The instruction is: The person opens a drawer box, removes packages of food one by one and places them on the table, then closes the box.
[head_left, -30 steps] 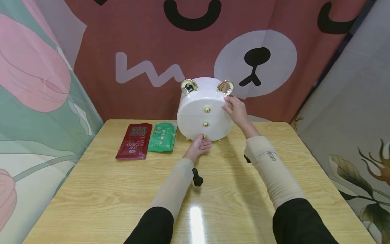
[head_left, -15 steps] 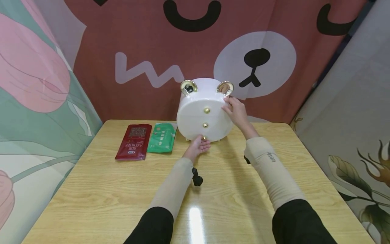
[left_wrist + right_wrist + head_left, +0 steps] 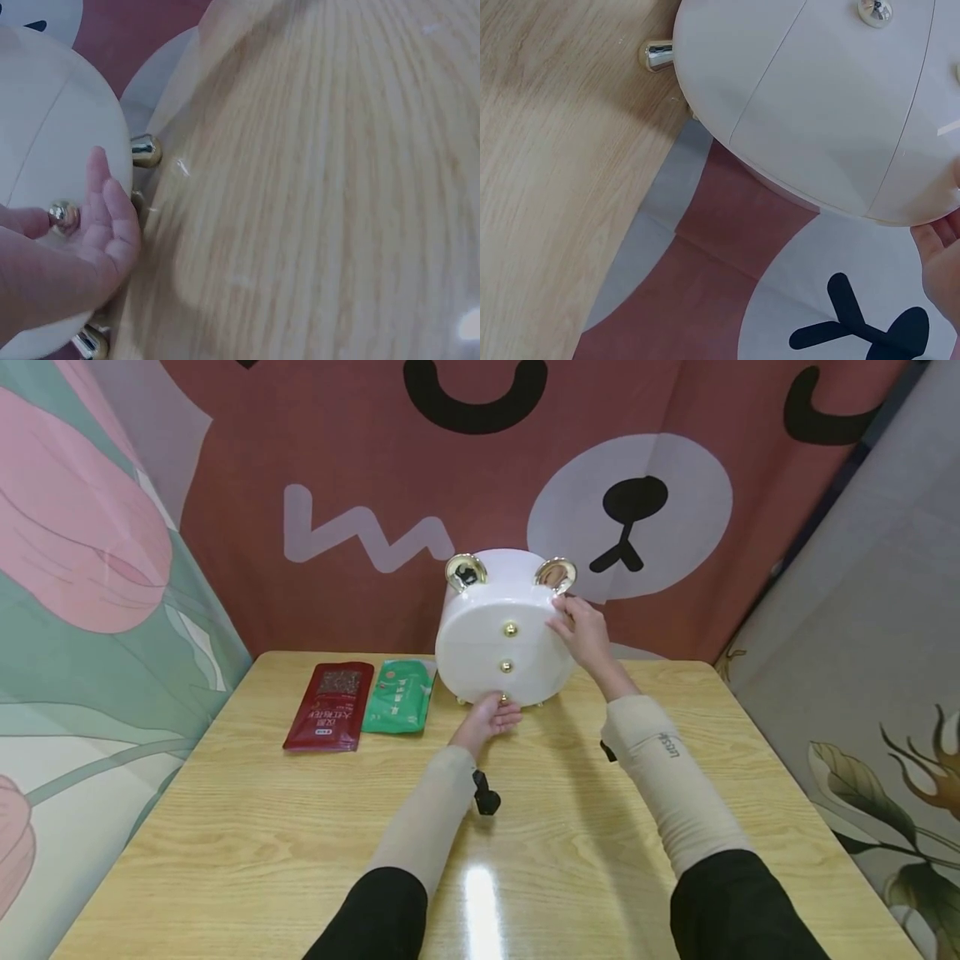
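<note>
A round white drawer box (image 3: 472,647) with gold ears (image 3: 466,573) stands on short gold feet at the back of the table. Its front carries three gold knobs in a column, and thin seams divide it into drawers. My left hand (image 3: 487,723) pinches the lowest knob (image 3: 64,216) between thumb and fingers, the other fingers extended beside it. With my right hand (image 3: 587,633) I grip the box's upper right edge below the ear, thumb on the front. Only part of that hand shows in the right wrist view. The drawers look flush with the front.
Left of the box lie a green packet (image 3: 398,697) and a dark red pouch (image 3: 330,707), side by side on the wooden table (image 3: 300,843). A curtain with a printed bear (image 3: 360,610) hangs right behind the table's back edge.
</note>
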`<state>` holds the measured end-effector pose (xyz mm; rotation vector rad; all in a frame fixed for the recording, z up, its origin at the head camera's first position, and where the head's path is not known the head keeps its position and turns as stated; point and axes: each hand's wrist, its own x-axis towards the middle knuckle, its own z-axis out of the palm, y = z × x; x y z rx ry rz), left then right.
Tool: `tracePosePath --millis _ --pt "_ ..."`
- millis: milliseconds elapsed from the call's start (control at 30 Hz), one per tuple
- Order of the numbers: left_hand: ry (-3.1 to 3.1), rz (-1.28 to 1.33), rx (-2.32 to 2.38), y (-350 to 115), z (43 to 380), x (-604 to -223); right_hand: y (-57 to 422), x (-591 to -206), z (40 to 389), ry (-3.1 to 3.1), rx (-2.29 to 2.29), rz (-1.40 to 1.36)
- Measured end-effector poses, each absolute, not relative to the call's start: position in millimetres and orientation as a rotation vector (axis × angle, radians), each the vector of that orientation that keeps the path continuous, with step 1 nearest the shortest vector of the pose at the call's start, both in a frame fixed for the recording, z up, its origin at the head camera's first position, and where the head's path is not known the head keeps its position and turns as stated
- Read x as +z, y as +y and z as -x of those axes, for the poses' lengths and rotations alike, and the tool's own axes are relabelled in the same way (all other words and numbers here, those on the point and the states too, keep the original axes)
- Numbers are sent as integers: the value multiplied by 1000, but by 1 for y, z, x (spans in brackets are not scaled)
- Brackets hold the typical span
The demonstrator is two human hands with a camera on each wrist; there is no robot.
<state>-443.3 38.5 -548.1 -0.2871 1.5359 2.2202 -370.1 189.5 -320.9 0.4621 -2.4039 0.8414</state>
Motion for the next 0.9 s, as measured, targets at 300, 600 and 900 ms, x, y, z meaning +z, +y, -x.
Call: tracePosePath --millis 300,600,900 --pt "1405 343 2212 47 519 -630 186 -317 370 -2413 867 -482" --pt "1506 353 2192 32 412 -507 182 -314 372 -2387 789 -664" --pt "1354 335 2216 50 557 -679 164 -306 379 -2386 764 -825"
